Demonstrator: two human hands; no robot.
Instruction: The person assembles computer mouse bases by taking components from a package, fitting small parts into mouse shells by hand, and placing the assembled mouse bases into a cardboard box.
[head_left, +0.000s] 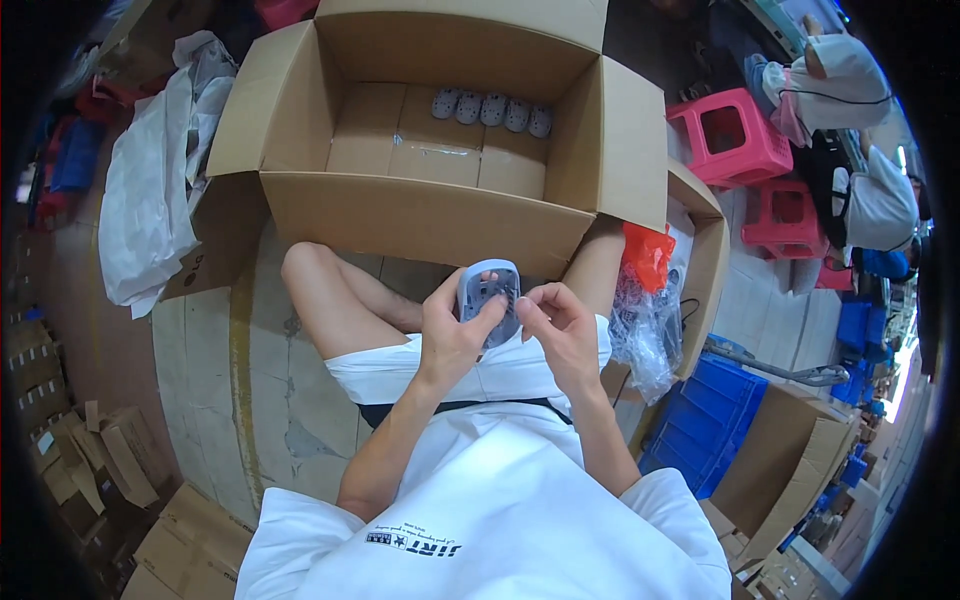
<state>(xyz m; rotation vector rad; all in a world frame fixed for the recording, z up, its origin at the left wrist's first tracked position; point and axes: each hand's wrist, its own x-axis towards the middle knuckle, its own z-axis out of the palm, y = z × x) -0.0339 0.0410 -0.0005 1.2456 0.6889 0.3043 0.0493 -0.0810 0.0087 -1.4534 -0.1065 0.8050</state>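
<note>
In front of my lap I hold a grey oval plastic shell [489, 272], hollow side up with moulded detail inside. My left hand [452, 335] is closed round its left side, the thumb pressing into the hollow. At the shell's right edge my right hand [562, 330] is closed in a pinch, thumb and forefinger together. Whether a small part sits between those fingertips I cannot make out. Beyond my knees, inside an open cardboard box [430, 215], several similar grey oval shells [492, 110] lie in a row near the back right.
To the right, a smaller carton [705, 290] holds clear plastic bags [645, 345] and a red bag [648, 257]. Pink stools [735, 140] and a blue crate [705, 410] stand farther right. White sheeting [150, 190] hangs at the left. Cartons [185, 545] lie at lower left.
</note>
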